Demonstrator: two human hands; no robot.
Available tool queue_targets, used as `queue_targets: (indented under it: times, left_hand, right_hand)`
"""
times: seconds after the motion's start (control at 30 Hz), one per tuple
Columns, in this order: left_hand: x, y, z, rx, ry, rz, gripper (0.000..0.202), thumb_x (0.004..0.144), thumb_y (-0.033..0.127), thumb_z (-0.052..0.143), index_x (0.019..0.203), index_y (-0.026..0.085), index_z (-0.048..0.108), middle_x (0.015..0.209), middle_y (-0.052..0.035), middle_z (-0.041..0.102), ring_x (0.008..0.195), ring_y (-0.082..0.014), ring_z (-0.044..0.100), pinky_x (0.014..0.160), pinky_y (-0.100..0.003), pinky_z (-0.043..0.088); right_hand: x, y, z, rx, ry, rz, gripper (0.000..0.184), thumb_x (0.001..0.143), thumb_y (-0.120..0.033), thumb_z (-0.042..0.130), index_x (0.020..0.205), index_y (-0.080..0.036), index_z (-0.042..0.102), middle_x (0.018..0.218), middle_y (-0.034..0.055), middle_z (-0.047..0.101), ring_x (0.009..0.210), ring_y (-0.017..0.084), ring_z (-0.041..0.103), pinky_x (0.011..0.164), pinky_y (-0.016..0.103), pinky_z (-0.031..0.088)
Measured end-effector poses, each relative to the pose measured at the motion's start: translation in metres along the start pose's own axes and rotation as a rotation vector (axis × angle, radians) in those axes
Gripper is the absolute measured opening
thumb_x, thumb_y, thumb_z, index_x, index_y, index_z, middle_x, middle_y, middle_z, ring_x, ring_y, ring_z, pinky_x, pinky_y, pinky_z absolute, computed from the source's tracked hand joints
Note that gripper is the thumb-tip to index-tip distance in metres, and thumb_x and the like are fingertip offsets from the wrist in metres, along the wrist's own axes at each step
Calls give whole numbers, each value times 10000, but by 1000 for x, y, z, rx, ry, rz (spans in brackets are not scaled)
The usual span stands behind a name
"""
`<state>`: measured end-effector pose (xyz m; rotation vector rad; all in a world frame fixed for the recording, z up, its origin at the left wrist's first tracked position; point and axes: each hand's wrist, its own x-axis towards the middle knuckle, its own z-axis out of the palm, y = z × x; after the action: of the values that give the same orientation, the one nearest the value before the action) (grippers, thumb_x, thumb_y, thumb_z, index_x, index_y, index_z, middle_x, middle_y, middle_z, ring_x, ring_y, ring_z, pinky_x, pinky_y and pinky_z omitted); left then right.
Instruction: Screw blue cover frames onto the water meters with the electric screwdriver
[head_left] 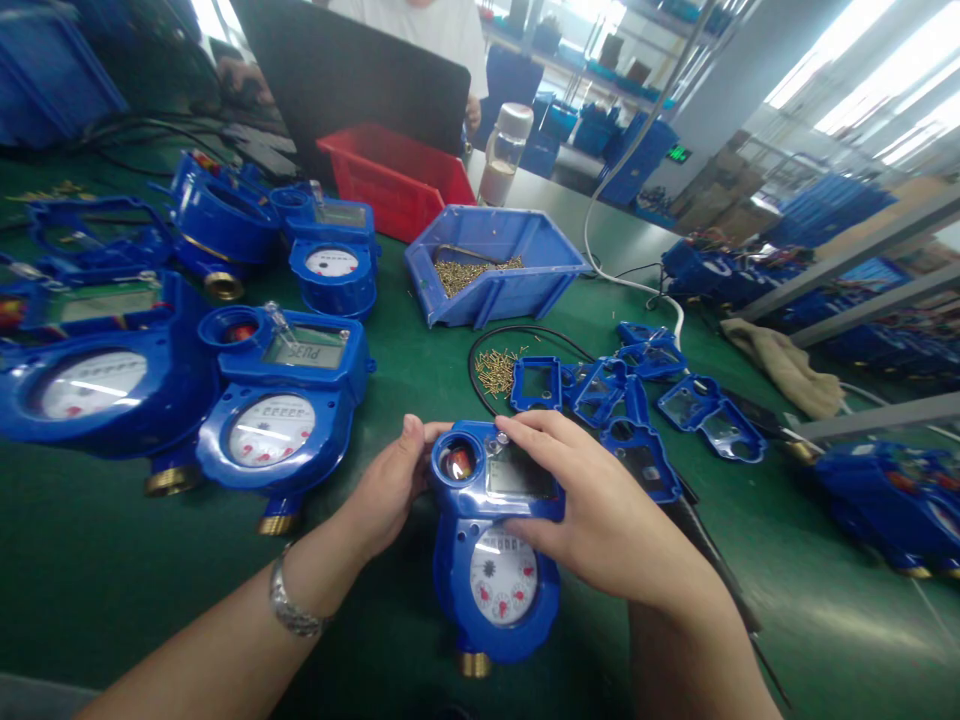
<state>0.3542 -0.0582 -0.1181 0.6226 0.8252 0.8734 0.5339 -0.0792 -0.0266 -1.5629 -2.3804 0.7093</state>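
Observation:
A blue water meter (pixel 501 575) with a brass fitting stands upright in front of me, its white dial and dark display facing up. Over the display's right side lies my right hand (pixel 577 490), thumb below the screen and fingers at the top edge, gripping the housing. My left hand (pixel 390 490) is at the upper left side of the meter, thumb raised and fingers reaching behind the round battery opening; its fingertips are partly hidden. Just left stands another water meter (pixel 274 420) with its display lit. Blue cover frames (pixel 600 390) lie beyond my right hand.
Brass screws (pixel 499 373) lie in a loose pile behind the meter. More fill a blue bin (pixel 510 290), beside a red bin (pixel 390 180). A glass jar (pixel 504 155) and a black screen (pixel 360 80) stand behind, where a person sits. More meters (pixel 97 370) crowd the left.

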Motion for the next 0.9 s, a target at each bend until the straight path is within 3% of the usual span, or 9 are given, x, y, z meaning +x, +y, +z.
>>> queue_targets:
  times: [0.27, 0.5, 0.57, 0.63, 0.73, 0.9]
  left_hand:
    - [-2, -2, -6, 93, -129, 89, 696, 662, 745, 534, 1048, 173, 622, 983, -81, 695, 926, -267, 621, 765, -329, 478]
    - [-3, 2, -8, 194, -221, 127, 808, 606, 739, 592, 1169, 162, 526, 1168, -128, 615, 1136, -332, 520, 913, -385, 419]
    - [-3, 3, -8, 194, -285, 77, 860, 537, 669, 710, 1203, 179, 477, 1202, -127, 594, 1138, -332, 521, 932, -397, 412]
    - [-3, 5, -8, 232, -333, 41, 915, 490, 502, 831, 1247, 201, 415, 1249, -120, 561, 1160, -322, 507, 966, -406, 392]
    - [-6, 8, -7, 301, -343, 11, 936, 508, 268, 864, 1287, 215, 349, 1299, -116, 520, 1201, -304, 478, 1004, -414, 362]
    - [-8, 9, -5, 259, -368, -19, 860, 556, 197, 822, 1271, 206, 346, 1293, -120, 525, 1180, -292, 502, 965, -393, 401]
  right_hand:
    - [-1, -2, -3, 18, -29, 15, 710, 694, -142, 703, 1341, -137, 411, 1307, 97, 431, 1208, 212, 409, 1061, 347, 348]
    - [0, -2, -5, 18, -34, 26, 696, 690, -125, 693, 1330, -156, 423, 1294, 96, 446, 1187, 227, 434, 1043, 372, 377]
    - [0, -1, -6, 20, -37, 33, 700, 686, -125, 696, 1329, -170, 424, 1294, 98, 447, 1180, 237, 441, 1032, 389, 389]
    - [-1, 0, -6, 18, -41, 38, 708, 682, -128, 705, 1329, -176, 423, 1294, 98, 446, 1177, 241, 444, 1026, 394, 396]
    - [-1, -1, -4, 9, -46, 39, 713, 683, -136, 716, 1333, -161, 423, 1289, 97, 451, 1173, 231, 447, 1030, 376, 393]
    - [1, -6, -2, -42, -2, -2, 693, 685, -117, 695, 1324, -91, 429, 1279, 129, 456, 1164, 236, 451, 1018, 364, 403]
